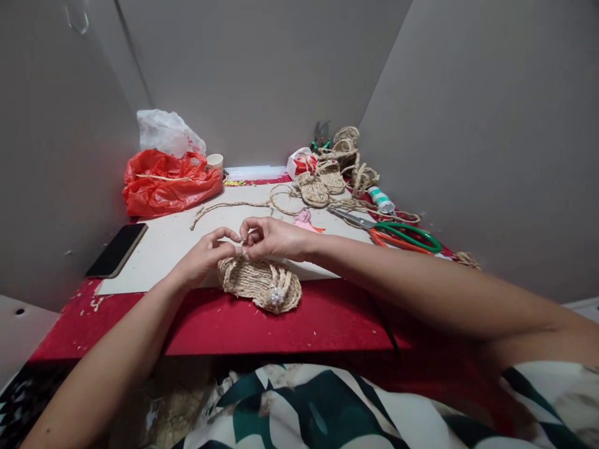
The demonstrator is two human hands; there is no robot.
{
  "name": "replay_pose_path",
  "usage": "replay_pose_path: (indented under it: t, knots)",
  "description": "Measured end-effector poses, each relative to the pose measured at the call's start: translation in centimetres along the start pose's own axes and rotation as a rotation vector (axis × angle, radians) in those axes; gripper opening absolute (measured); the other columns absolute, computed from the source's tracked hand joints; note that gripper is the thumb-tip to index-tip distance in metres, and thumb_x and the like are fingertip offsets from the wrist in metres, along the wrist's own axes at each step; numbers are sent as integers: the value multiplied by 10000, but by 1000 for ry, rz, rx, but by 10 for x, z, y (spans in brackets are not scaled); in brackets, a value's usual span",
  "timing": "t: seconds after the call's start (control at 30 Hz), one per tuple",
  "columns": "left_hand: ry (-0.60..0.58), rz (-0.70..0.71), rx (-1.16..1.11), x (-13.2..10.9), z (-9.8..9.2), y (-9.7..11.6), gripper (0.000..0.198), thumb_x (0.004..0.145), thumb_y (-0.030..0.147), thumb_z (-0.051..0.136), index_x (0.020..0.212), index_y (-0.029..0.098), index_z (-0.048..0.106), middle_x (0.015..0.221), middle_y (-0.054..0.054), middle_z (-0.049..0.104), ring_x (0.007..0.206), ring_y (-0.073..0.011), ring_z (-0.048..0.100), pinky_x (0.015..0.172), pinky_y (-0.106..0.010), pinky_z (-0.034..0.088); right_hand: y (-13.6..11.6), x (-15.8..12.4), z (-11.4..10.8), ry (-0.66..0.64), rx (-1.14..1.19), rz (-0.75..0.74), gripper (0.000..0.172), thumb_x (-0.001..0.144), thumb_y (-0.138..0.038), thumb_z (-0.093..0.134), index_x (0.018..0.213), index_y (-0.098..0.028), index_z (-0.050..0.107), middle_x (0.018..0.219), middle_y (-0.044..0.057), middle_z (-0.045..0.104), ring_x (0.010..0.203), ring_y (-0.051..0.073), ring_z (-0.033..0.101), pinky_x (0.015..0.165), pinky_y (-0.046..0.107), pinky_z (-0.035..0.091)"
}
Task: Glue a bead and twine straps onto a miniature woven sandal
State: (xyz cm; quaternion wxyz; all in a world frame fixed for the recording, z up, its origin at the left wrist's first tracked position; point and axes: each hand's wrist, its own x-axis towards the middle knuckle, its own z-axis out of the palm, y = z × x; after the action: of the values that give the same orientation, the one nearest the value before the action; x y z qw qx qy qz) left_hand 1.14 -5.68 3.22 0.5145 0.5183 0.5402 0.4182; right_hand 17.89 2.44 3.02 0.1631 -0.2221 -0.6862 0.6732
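A small woven straw sandal (260, 284) with a white pearl ornament lies at the near edge of a pale board (163, 246) on the red table (281, 321). Both hands meet just above its heel end. My left hand (204, 254) has its thumb and forefinger pinched together at the sandal's rim. My right hand (271, 237) is curled, its fingertips pinching a thin bit of straw at the same spot. What lies between the fingertips is too small to name.
A black phone (116, 250) lies at the left. A red plastic bag (168, 181), a white bag and a cup stand at the back left. More straw sandals (321, 183), loose rope, a tape roll and scissors (393, 235) with green and orange handles lie at the right.
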Motion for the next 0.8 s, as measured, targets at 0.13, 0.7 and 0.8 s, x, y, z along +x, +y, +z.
replay_pose_path:
  t: [0.13,0.7,0.8]
  knots:
    - [6,3,46,1,-3,-2,308,649,278,646,917,189,524,666,26,600,553,-102,503,521,-198,326,-1,3,5,-9,-85,-21,297,607,-94,680,783,-195,462,584,-89,506,505,64,442,503,196,341]
    - [5,-22,102,-2,2,2,403,613,249,743,897,200,459,618,39,598,499,-85,489,495,-197,322,0,4,1,-45,-43,52,312,628,-74,673,815,-198,456,645,-68,527,539,70,448,515,205,340]
    - [-2,-19,82,-2,2,1,401,606,247,750,881,201,462,609,41,597,492,-87,495,492,-197,321,1,4,-1,-75,25,68,318,631,-85,687,817,-198,455,650,-58,566,537,76,484,519,206,352]
